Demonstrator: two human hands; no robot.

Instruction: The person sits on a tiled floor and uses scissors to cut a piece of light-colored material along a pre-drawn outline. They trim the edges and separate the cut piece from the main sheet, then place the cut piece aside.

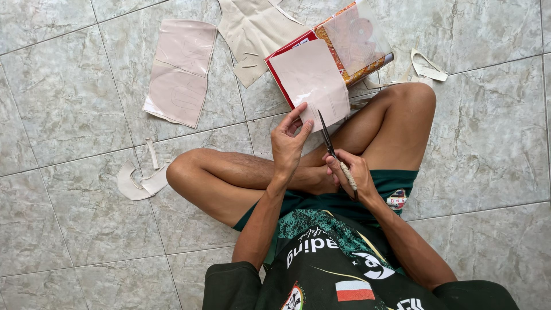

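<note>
A pale pink sheet of thin material [310, 80] is held up above the crossed legs, at about 12 o'clock from the two hands. Its lower edge is pinched by the left hand [288, 143], thumb on the near face and fingers curled behind, with the wrist bent upward and the forearm rising from the lap. A pair of scissors [336, 156] is gripped by the right hand [351, 172], which is closed around the wrapped handles; the dark blades are parted slightly and pointed toward 11 o'clock, their tips meeting the sheet's lower edge just beside the left thumb. The right forearm is angled in from 5 o'clock, elbow out to the side.

Behind the sheet, at 1 o'clock, a red and orange packet with a clear plastic front [351, 40] is lying on the tiled floor [69, 97], partly covered by the sheet. At 12 o'clock a beige cut piece with notches [252, 31] is spread on the floor, and at 10 o'clock a larger pink piece with traced outlines [181, 72] is laid flat. A curved off-cut [138, 181] is seen at 9 o'clock, touching the left knee, and a smaller pale scrap [427, 66] at 2 o'clock, near the right knee. Green shorts and a dark green printed shirt are worn.
</note>
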